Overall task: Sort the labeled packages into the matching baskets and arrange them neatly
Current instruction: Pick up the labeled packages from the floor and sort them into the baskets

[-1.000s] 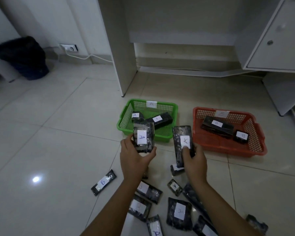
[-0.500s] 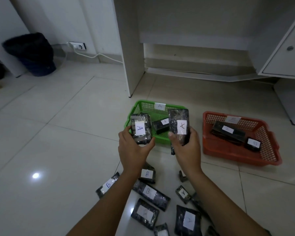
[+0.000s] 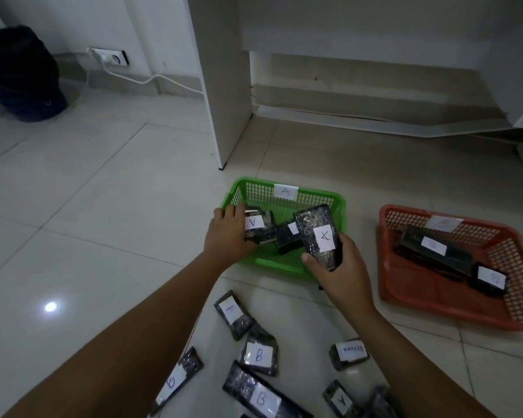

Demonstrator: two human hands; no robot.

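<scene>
Floor tiles (image 3: 103, 236) carry everything we see, and we go across them from the left. Far left, by the wall, stands a dark bin (image 3: 18, 73), with a wall socket (image 3: 112, 57) and its white cable just beyond. Nearer us, our left hand (image 3: 228, 236) reaches into the green basket (image 3: 284, 263), which bears a tag reading A on its far wall. Its grip is curled round a short package labeled A (image 3: 255, 229), held low inside the basket's left part; we cannot tell whether the package touches the bottom. Just beside it, in the middle of the basket, lies another dark package (image 3: 287, 238) with a white label. Our right hand (image 3: 341, 273) holds a longer package marked A (image 3: 319, 236) tilted over the basket's right part, its grip closed round the lower end, thumb on the left edge. Below the hands, loose packages (image 3: 258, 354) lie scattered on the floor, some marked A, some B, one with a printed word. To the right, well apart from the green one, sits the red basket (image 3: 453, 306), tagged on its far wall, with a long package (image 3: 432, 254) and a small package (image 3: 491, 279) lying inside it, touching.
</scene>
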